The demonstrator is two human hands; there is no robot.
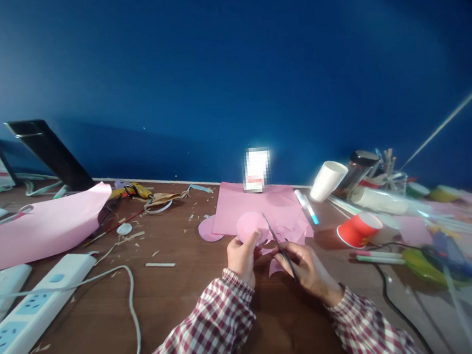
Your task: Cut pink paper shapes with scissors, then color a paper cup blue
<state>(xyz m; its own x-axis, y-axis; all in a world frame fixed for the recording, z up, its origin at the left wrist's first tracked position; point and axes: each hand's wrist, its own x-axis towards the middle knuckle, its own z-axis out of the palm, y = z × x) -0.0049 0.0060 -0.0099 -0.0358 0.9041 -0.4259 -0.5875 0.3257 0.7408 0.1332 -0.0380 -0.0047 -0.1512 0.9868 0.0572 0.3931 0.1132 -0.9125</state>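
My left hand [241, 257] pinches a round pink paper cutout [250, 226] above the brown table [181, 303]. My right hand [305, 264] grips dark scissors [278, 243], with the blades pointing up and away beside the cutout's right edge. A small pink scrap [274, 267] lies under the hands. Behind them lies a pink paper sheet [255, 205], with another pink circle [207, 230] at its left edge. Both sleeves are red and white plaid.
White power strips [33, 310] with a cable [132, 313] lie at left, beside a large pink sheet [37, 227]. A red cup [358, 229], a tipped white cup [327, 180], markers [377, 257], a jar and clutter fill the right. A black cable [396, 306] runs near my right arm.
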